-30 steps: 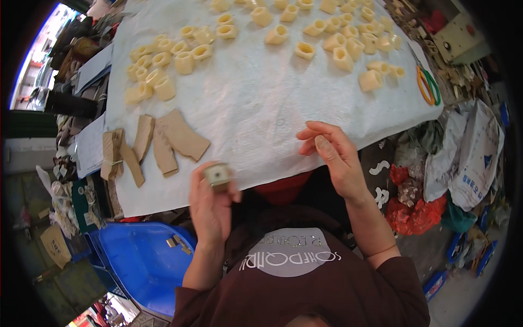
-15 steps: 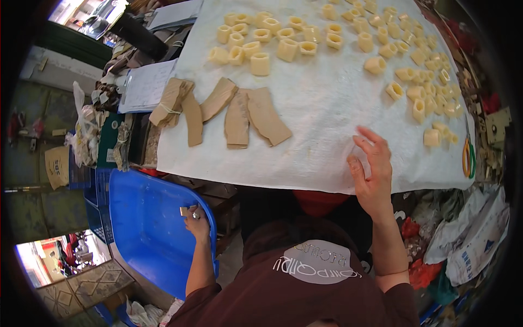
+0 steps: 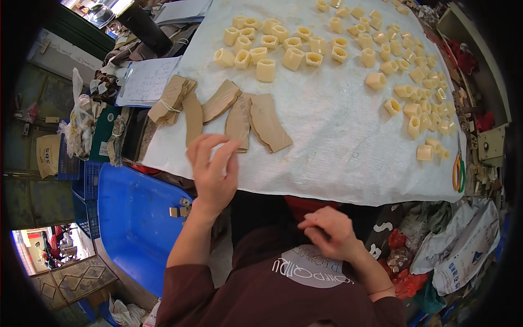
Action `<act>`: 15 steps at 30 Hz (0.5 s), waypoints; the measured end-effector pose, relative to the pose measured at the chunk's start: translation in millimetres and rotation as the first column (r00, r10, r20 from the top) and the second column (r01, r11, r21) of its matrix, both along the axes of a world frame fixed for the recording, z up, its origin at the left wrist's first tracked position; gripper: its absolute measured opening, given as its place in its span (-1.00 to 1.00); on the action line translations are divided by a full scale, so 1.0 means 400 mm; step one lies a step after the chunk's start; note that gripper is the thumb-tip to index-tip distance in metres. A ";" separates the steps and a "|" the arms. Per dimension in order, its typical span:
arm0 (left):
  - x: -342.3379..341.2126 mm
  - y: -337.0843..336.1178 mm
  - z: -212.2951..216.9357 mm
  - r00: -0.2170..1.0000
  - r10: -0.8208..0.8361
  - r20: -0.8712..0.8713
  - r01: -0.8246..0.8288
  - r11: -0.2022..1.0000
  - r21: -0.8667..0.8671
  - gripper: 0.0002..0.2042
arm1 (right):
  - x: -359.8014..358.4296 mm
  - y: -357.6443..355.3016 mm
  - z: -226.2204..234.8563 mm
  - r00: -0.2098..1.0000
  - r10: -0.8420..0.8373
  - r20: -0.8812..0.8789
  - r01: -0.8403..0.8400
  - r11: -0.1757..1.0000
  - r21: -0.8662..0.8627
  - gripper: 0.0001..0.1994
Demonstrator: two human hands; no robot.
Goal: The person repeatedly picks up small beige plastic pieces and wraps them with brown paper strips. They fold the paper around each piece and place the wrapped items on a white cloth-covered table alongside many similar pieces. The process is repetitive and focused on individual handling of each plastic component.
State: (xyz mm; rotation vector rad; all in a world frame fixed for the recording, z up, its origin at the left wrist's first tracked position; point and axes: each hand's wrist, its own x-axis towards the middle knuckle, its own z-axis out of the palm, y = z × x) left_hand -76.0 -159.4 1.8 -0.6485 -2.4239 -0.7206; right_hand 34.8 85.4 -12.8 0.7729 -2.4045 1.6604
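**Left hand over the cardboard strips**

The left hand (image 3: 213, 171) hovers released, fingers spread, holding nothing, just near of the brown cardboard strips (image 3: 239, 117). These lie fanned on the white cloth (image 3: 338, 141), long axes running near to far. The right hand (image 3: 327, 233) is curled at the chest; whether it grasps anything cannot be told.

Left hand (image 3: 213, 173) raised, fingers spread and empty; right hand (image 3: 326, 231) curled near chest.
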 end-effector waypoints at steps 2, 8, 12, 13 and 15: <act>-0.031 0.041 0.011 0.993 -0.094 0.072 0.097 0.994 -0.053 -0.60 | -0.015 0.032 0.014 0.989 -0.144 0.023 0.143 0.988 0.049 -0.73; -0.065 0.115 0.000 0.969 -0.078 0.233 0.140 0.954 -0.266 -0.59 | -0.047 0.084 0.010 0.917 -0.392 0.077 0.396 0.917 -0.046 -0.77; -0.062 0.117 -0.016 0.972 -0.149 0.182 0.200 0.931 -0.307 -0.64 | -0.045 0.086 -0.004 0.919 -0.372 0.130 0.383 0.921 -0.071 -0.77; -0.061 0.115 -0.025 0.972 -0.170 0.160 0.214 0.927 -0.310 -0.66 | -0.047 0.084 -0.006 0.921 -0.368 0.132 0.379 0.922 -0.074 -0.77; -0.062 0.102 -0.027 0.974 -0.172 0.146 0.195 0.967 -0.164 -0.74 | -0.052 0.081 -0.007 0.924 -0.359 0.136 0.371 0.925 -0.082 -0.77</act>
